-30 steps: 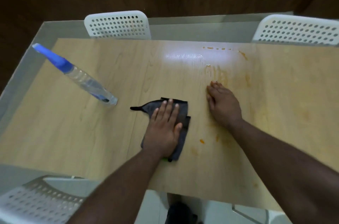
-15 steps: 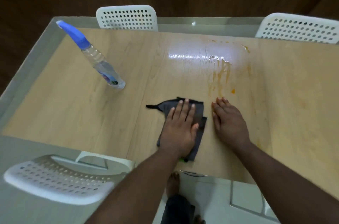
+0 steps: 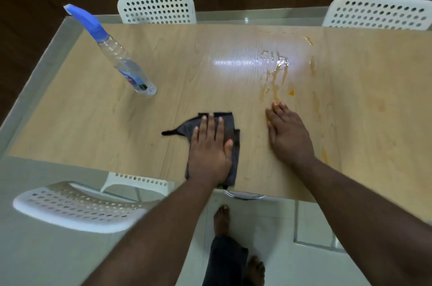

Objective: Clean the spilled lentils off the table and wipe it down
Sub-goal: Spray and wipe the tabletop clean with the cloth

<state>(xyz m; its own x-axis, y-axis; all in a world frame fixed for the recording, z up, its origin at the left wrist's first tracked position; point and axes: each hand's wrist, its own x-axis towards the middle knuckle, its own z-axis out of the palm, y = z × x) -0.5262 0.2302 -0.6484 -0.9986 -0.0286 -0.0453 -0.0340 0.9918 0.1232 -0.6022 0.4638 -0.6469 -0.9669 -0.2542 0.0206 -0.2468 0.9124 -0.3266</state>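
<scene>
While the dark soft cloth point(image 3: 230, 126) is pressed flat under the left hand point(image 3: 210, 150), fingers straight, the right hand point(image 3: 288, 136) is laid open below glossy orange smears point(image 3: 275, 75) on the pale woodgrain table point(image 3: 93, 122).

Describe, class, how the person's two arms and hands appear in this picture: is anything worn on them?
Both arms are bare from the bottom edge of the frame to the wrist: no sleeves show. The left hand and right hand wear no gloves, and no rings, watch or bracelets are visible. The fingers have short, plain nails. No markings or bandages can be seen.
</scene>
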